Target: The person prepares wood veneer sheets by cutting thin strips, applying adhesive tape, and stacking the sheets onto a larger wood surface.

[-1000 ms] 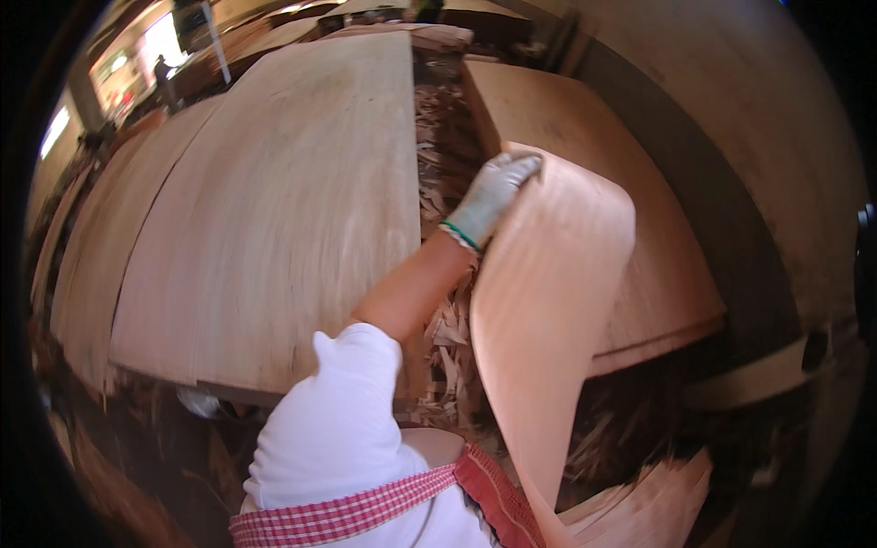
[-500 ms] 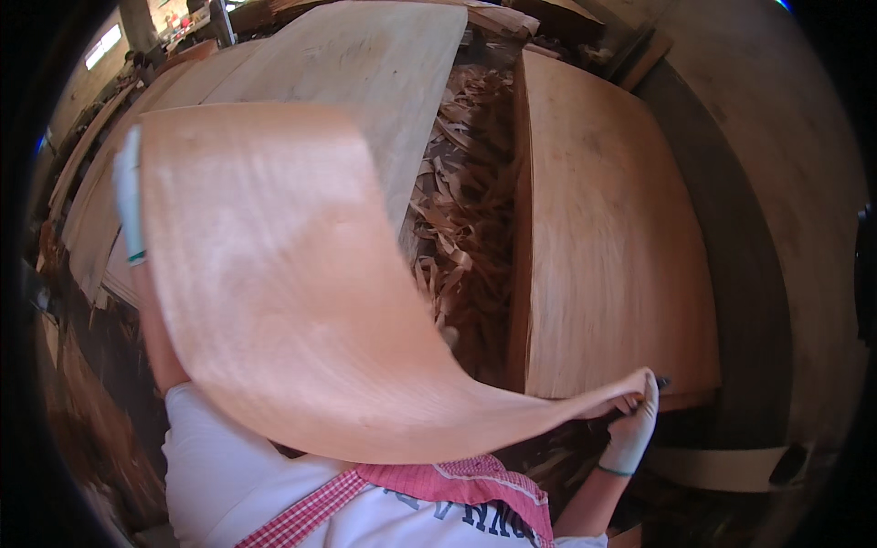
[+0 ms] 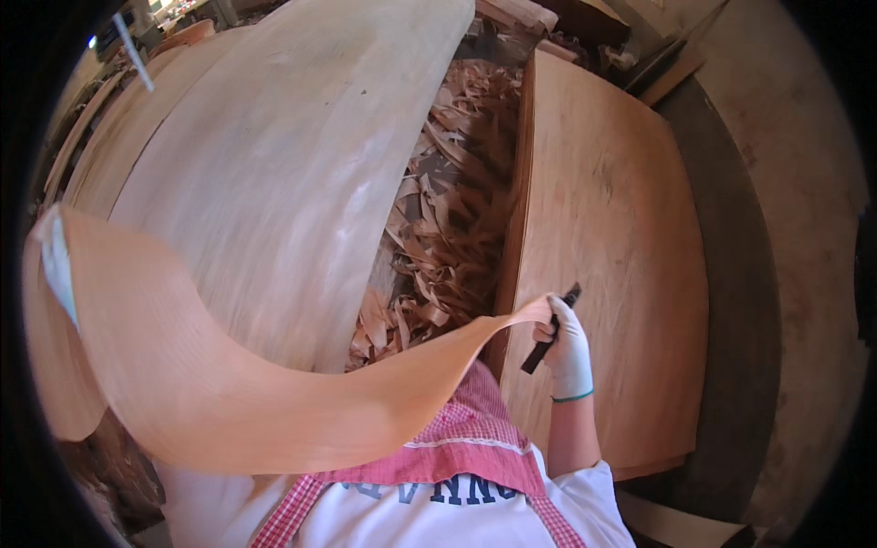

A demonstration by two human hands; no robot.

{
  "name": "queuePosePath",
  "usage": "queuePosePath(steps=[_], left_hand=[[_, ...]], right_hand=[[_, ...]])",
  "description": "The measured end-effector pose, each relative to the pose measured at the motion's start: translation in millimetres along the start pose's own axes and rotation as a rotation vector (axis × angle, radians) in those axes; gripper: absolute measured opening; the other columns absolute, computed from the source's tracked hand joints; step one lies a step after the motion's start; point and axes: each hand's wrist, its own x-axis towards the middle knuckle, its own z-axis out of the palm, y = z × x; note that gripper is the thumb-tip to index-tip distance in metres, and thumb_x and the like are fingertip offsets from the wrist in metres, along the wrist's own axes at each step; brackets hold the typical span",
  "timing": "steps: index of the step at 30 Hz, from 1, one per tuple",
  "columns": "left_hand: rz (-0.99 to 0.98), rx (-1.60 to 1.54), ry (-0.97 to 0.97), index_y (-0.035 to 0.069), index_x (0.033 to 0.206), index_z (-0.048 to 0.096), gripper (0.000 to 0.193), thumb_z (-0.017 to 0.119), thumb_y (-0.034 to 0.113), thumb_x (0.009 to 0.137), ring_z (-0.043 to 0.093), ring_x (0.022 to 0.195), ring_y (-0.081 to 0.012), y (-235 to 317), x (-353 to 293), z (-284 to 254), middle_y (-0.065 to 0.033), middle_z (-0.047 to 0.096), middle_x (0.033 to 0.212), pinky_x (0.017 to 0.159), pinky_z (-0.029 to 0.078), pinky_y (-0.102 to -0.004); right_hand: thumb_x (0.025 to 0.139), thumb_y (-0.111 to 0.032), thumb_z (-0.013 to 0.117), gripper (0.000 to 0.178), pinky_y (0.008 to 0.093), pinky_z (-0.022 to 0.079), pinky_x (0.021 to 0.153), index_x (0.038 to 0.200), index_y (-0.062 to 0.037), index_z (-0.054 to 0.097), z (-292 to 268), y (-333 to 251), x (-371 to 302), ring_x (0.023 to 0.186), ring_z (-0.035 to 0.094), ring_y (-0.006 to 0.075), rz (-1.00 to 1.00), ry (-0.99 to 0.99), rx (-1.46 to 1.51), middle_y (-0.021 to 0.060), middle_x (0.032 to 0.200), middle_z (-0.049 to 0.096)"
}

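A thin, pale-brown wood veneer sheet (image 3: 265, 393) sags in a curve between my two hands, in front of my body. My left hand (image 3: 58, 267), in a white glove, is closed on its far left end; the sheet hides part of the fingers. My right hand (image 3: 570, 354), also in a white glove with a green cuff edge, pinches the sheet's narrow right end. A flat black blade-like tool (image 3: 541, 354) is held in the same hand, its dark tip pointing up and right. This hand is above the right-hand veneer stack (image 3: 621, 237).
To the left lies a wide, paler stack of veneer sheets (image 3: 283, 137). Curled veneer scraps (image 3: 452, 210) fill the gap between the stacks. A dark strip (image 3: 740, 274) runs along the right stack, with concrete floor (image 3: 795, 164) beyond. Wood pieces (image 3: 671, 78) lie at the far right.
The veneer sheet has swung lower and leftward. My left hand has moved down and left; my right hand has moved up and left, over the right stack, and the black tool now shows clearly.
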Motion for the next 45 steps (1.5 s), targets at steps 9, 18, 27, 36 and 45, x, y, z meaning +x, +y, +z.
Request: queuePosePath(steps=[9,18,27,36,45], left_hand=[[-0.091,0.263,0.114,0.000,0.116,0.063,0.036,0.055,0.028,0.095,0.059,0.095,-0.0144,36.0,-1.6,53.0,-0.0048,0.066,0.106,0.084,0.048,-0.0301],[-0.149,0.453,0.220,0.000,0.117,0.063,0.037,0.054,0.028,0.095,0.059,0.097,-0.0150,105.0,-5.4,120.1,-0.0060,0.066,0.107,0.087,0.047,-0.0301],[-0.162,0.521,0.247,0.000,0.117,0.063,0.037,0.053,0.028,0.095,0.059,0.099,-0.0157,132.1,8.2,195.2,-0.0071,0.066,0.109,0.089,0.047,-0.0302],[-0.042,0.554,0.353,0.000,0.118,0.063,0.038,0.053,0.028,0.095,0.059,0.101,-0.0163,173.1,-3.3,106.4,-0.0083,0.066,0.110,0.091,0.046,-0.0302],[0.022,0.673,0.618,0.000,0.119,0.063,0.039,0.052,0.028,0.095,0.059,0.103,-0.0169,216.8,-113.4,-82.3,-0.0095,0.065,0.112,0.093,0.045,-0.0302]], right_hand=[[0.094,-0.019,0.057,0.014,0.0194,0.028,0.043,0.082,-0.0129,0.054,36.5,-42.8,221.7,0.051,0.038,0.0040,0.324,-0.069,-0.134,-0.0056,0.064,0.046],[0.090,-0.019,0.062,0.011,0.0221,0.031,0.044,0.085,-0.0107,0.058,102.7,-102.2,387.8,0.048,0.039,0.0063,0.346,-0.175,-0.268,-0.0033,0.062,0.048],[0.090,-0.018,0.061,0.011,0.0224,0.030,0.043,0.084,-0.0101,0.058,173.5,-115.8,486.8,0.050,0.042,0.0062,0.459,-0.271,-0.246,-0.0019,0.065,0.054],[0.087,-0.023,0.064,0.015,0.0219,0.037,0.047,0.079,-0.0123,0.057,235.2,-143.1,468.4,0.050,0.045,0.0075,0.262,-0.598,-0.413,-0.0037,0.061,0.050],[0.091,-0.016,0.060,0.017,0.0176,0.036,0.045,0.100,-0.0025,0.057,387.7,-248.6,438.9,0.047,0.039,0.0035,-0.019,-0.987,-0.270,-0.0059,0.062,0.048]])
